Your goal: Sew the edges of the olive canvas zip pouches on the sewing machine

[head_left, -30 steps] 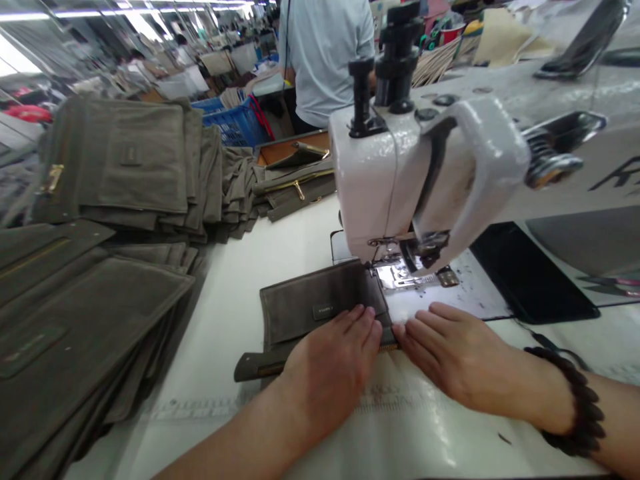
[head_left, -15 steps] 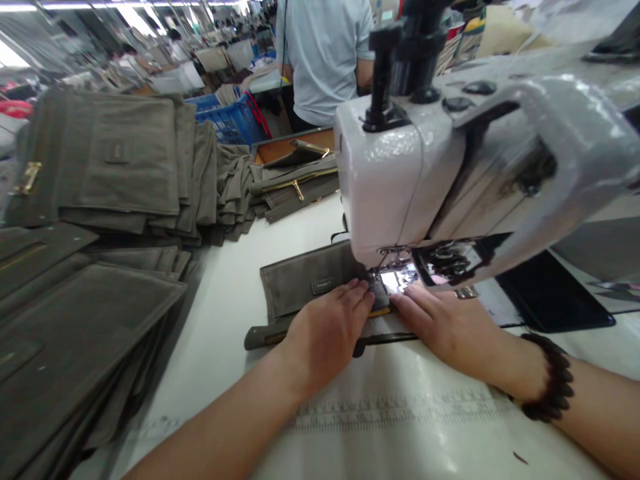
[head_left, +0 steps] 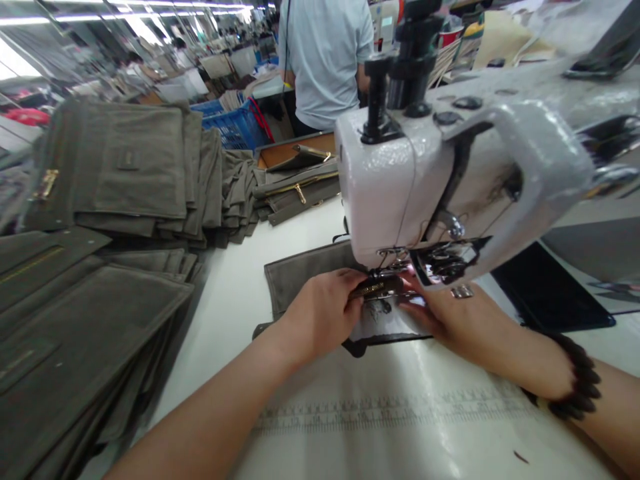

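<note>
Lengthwise left-to-right, the fabric piece (head_left: 293, 275)

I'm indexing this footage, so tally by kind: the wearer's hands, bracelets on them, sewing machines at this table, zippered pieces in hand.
Hands (left hand, right hand): 2
Bracelet: 1
Sewing machine: 1
Zippered piece: 1
Total: 5

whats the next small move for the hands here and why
Perhaps lower the zippered edge flat beside the needle of the sewing machine: the left hand pinches it, seemingly raised, and the right hand is by its other end.
</note>
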A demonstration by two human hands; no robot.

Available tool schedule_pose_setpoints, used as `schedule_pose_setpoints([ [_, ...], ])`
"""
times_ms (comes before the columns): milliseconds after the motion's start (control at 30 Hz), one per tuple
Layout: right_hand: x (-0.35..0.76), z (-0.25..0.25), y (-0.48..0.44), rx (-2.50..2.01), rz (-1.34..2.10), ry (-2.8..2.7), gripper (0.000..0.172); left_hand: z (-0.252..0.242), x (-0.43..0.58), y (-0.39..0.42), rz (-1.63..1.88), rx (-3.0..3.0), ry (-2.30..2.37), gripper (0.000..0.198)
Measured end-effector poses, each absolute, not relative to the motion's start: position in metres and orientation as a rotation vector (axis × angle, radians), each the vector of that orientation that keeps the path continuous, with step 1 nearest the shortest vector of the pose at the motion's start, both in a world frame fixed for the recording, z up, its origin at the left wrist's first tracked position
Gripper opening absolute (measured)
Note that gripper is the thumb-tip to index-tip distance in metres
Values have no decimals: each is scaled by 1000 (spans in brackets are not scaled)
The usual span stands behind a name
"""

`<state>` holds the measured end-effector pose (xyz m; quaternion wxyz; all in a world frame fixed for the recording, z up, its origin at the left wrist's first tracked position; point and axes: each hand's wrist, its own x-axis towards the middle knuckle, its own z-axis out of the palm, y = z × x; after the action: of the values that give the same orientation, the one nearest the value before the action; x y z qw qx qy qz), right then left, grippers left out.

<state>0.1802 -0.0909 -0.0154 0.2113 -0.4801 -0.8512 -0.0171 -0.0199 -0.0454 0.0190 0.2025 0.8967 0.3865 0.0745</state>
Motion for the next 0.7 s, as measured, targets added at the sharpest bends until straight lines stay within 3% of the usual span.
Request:
schedule_pose_setpoints([
  [167,196,13,-86,-1273,516,-2521,13,13,-10,-55,81,2864,890,19],
  [267,201,23,-89,-1168,702,-2610,13,5,-10,-61,78,2993,796,15],
  [467,181,-1,-100,-1216,-205,-2515,36,-2,-14,-66,228,3118,748,16],
  [700,171,-11,-102,-1217,-248,-2556,37,-1,-14,-64,230,3119,713,16],
])
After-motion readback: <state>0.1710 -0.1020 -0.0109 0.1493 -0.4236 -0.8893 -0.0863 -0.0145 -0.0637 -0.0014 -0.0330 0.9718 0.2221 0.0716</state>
